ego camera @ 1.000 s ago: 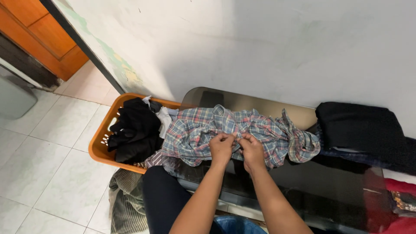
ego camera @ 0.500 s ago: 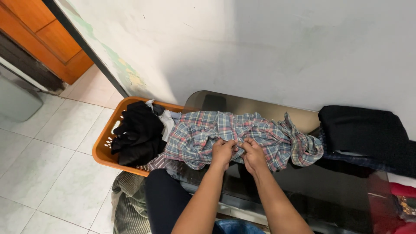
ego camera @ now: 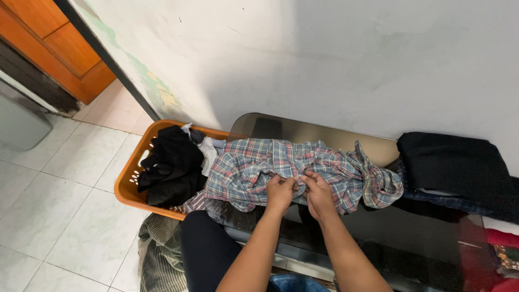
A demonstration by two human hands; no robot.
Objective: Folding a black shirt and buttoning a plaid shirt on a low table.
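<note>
Nearest the camera: a dark trouser leg (ego camera: 208,249) and, beside it on the tiled floor (ego camera: 59,200), a striped grey cloth (ego camera: 159,254) lying crumpled. A scrap of blue cloth (ego camera: 294,283) shows at the bottom edge, between the forearms.

Both forearms reach forward over the dark glass tabletop (ego camera: 389,238). The left hand (ego camera: 280,192) and right hand (ego camera: 319,193) meet side by side, knuckles almost touching, at the near edge of a plaid shirt (ego camera: 259,165). The fingers of each hand are closed in a pinch on a fold of the shirt's fabric at its middle (what exactly lies under the fingertips, a button or a seam, cannot be told).

The plaid shirt lies bunched lengthwise across the tabletop, its left end draped over the rim of an orange laundry basket (ego camera: 127,186), its right end twisted into a knot-like bundle near a stack of dark folded clothes (ego camera: 459,167).

The basket stands on the floor just left of the tabletop and holds black clothing (ego camera: 170,165) with a white piece (ego camera: 208,150) tucked beside it. Red fabric (ego camera: 500,238) shows at the far right edge.

Beyond: a white wall (ego camera: 351,59) with flaking paint low down, a dark door frame (ego camera: 102,54), and an orange wooden door (ego camera: 48,43) at upper left.
</note>
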